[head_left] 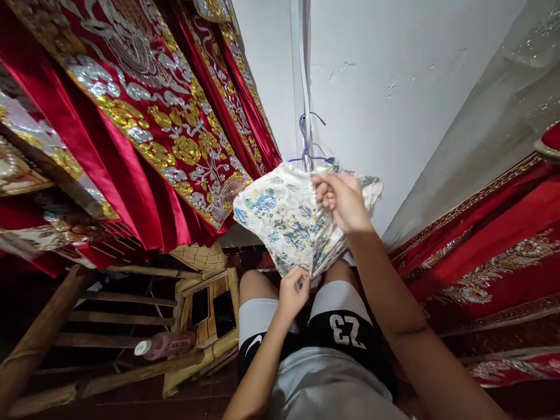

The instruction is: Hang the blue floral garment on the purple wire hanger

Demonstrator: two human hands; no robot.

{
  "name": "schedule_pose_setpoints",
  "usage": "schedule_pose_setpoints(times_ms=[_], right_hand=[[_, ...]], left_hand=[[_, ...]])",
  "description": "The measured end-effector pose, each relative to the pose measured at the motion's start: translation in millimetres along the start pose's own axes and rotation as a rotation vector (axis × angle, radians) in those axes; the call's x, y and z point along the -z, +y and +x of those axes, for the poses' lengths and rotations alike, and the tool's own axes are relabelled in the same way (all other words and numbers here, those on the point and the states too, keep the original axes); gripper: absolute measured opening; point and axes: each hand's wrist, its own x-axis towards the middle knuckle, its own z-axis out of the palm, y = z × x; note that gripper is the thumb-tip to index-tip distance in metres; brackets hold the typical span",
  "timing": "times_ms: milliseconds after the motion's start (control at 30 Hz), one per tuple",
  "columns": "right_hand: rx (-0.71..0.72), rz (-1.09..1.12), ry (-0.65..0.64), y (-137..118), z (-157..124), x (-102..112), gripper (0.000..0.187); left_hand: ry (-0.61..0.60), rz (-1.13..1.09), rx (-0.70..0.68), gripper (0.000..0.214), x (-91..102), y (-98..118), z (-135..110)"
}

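One grey shirt (328, 379) is nearest, covering the person's torso, with black shorts (354, 335) beyond it that carry the number 23 and end in white bands at the legs. Just past the lap, the left hand (294, 294) has its grip closed in a pinch on the lower front of a floral garment (280, 213), which is in front of the knees. The right hand (343, 201) is in front of the garment's upper part, its fingers curled inward; I cannot tell whether this grip is fully closed or has hold of anything. The garment is pale, with blue and yellowish flowers, and spreads wide at the top. Left of the legs, two phones (224, 314) lie side by side on a bamboo stool (205, 291), and a bottle (164, 345) with a white cap is beside it, near some bamboo bars (122, 318). Directly above the garment is a purple-blue hanger (301, 159), with a pale strap (300, 64) running up from it. Red embroidered cloth (184, 134) hangs at the left, more red cloth (516, 251) is at the right, and behind is a white wall (371, 52) with scuffed patches.
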Motion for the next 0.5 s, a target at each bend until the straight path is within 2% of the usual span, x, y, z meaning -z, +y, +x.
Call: schedule_pose_setpoints(times_ms=[100,200,267,367,433,500], right_hand=[[0.016,-0.083,-0.058,10,-7,-11,0.021],[0.046,-0.16,-0.033,17,-11,-13,0.02],[0.054,-0.186,-0.037,17,-11,-10,0.021],[0.071,-0.208,-0.064,16,-8,-5,0.022],[0.083,-0.212,-0.044,20,-3,-4,0.023],[0.078,-0.218,0.006,30,1,-5,0.025]], left_hand=[[0.059,-0.014,-0.031,0.007,30.9,14,41],[0.188,0.014,-0.207,0.026,62.0,46,102],[0.138,0.066,-0.336,0.033,75.0,68,142],[-0.019,0.181,-0.482,0.021,78.9,90,186],[-0.034,0.268,-0.557,0.019,74.9,99,200],[0.017,0.324,-0.605,0.019,71.2,106,205]])
